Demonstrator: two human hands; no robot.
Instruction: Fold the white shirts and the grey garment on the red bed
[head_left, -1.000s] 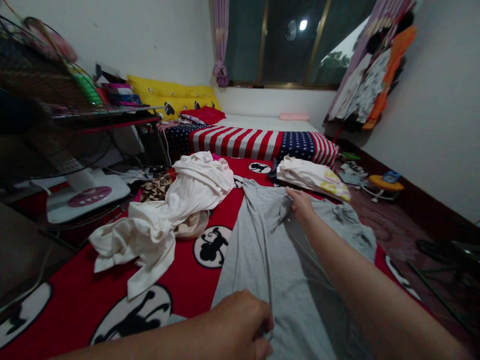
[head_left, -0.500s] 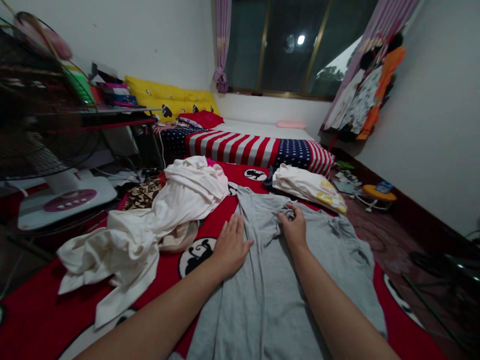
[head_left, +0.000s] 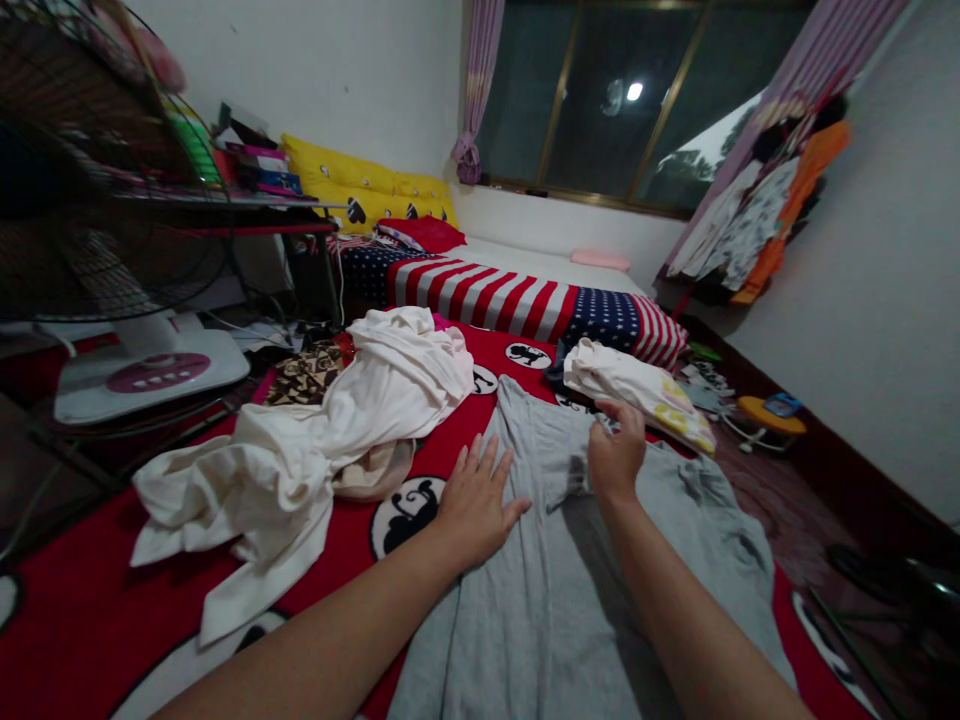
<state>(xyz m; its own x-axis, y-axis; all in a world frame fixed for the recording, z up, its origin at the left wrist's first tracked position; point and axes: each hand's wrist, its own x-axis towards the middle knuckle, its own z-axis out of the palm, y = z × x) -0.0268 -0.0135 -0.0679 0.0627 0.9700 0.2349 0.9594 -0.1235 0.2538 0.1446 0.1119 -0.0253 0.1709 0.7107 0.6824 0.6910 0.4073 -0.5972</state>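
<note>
A grey shirt (head_left: 570,600) lies spread on a red blanket (head_left: 360,590) with black-and-white round patches. My left hand (head_left: 480,505) rests flat with fingers spread at the shirt's left edge, where long creases run lengthwise. Near the shirt's far end, my right hand (head_left: 619,450) is closed with its fingers curled, pinching a bit of the grey cloth, which is drawn up from the bed beneath it. A crumpled white garment (head_left: 300,460) lies left of my left hand. Beyond my right hand sits a folded white garment with yellow print (head_left: 637,385).
At the left stands a fan (head_left: 135,330) beside a cluttered desk (head_left: 292,215). Behind is another bed with a striped, starred cover (head_left: 487,290). Clothes (head_left: 772,210) hang by the window. A small orange-topped stool (head_left: 772,415) stands on the floor at right.
My view has shifted, moving the scene rightward in the picture. My right hand has risen slightly with the pinched cloth, and its wrist has turned. My left hand stays flat, fingers spread wider.
</note>
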